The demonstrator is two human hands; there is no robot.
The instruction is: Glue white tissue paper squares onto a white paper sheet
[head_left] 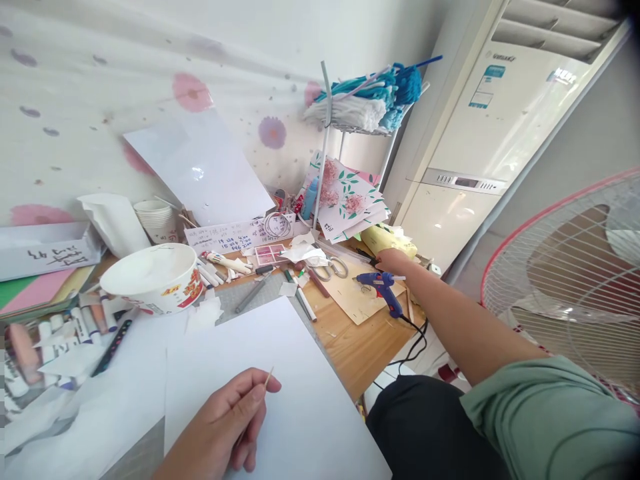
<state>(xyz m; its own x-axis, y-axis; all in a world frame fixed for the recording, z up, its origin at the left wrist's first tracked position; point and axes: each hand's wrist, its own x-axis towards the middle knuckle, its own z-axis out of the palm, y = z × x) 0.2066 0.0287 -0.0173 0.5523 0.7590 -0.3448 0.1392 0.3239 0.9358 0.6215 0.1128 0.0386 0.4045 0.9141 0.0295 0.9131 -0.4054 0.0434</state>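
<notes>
On the worktop (350, 357), paper (310, 400) is lying unmarked, little seemingly done; above, the left hand (233, 420) is pinching a stick (269, 376); the right hand (393, 261), grip unclear, is lying by a packet (386, 239).

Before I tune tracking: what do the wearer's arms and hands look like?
Left grip: bare hand, no glove or ring visible; sleeve out of frame. Right grip: bare hand, small in view, finer details unclear. Right arm: bare up to a loose, pale green sleeve. No markings visible on either.
</notes>
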